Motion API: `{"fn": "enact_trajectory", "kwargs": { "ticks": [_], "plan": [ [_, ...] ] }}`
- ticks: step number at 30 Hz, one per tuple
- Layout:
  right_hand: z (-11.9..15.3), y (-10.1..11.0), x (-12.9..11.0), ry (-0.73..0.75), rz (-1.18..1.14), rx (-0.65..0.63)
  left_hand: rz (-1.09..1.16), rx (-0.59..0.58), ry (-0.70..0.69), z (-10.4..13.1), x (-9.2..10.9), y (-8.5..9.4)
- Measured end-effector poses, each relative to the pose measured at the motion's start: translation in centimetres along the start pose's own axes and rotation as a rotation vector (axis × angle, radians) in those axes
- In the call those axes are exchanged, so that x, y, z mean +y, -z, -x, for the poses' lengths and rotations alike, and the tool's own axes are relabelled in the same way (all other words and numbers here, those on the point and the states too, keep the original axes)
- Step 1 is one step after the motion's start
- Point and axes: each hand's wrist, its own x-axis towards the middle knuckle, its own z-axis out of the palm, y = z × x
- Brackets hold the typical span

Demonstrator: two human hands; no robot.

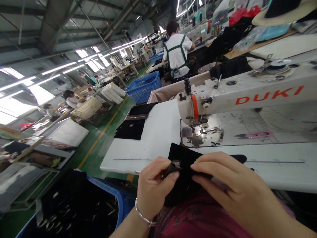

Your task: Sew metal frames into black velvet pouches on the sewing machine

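L hand [153,181]: thumb + fingers closed on a rolled bit of the soft black fabric piece [180,152]. R hand [231,177]: fingertips pinching same piece, R side. Fabric's b/w hands, at near edge of the flat white sewing table [162,129], apart from needle area of the off-white metal DUKI machine [223,99]. Step looks like hand-arranging cloth, prob. no stitching; next move calls for steady pinch w/ both hands. Pink-handled snips [261,134] on machine bed.
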Motion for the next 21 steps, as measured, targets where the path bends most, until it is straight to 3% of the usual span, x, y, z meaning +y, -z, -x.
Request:
{"fn": "enact_trajectory", "kwargs": {
  "ticks": [8,13,18,21],
  "plan": [
    [0.49,0.45,-0.14,0.316,0.134,0.081,-0.084,-0.001,-0.106,0.29,0.72,0.05],
    [0.64,0.45,-0.42,0.240,0.105,0.101,-0.108,0.004,-0.130,0.21,1.01,-0.02],
    [0.44,0.31,-0.36,0.291,0.124,0.107,-0.116,0.017,-0.112,0.28,1.00,-0.18],
    [0.05,0.11,-0.26,0.222,0.152,0.101,-0.123,0.020,-0.097,0.36,0.81,-0.29]
  ]
}}
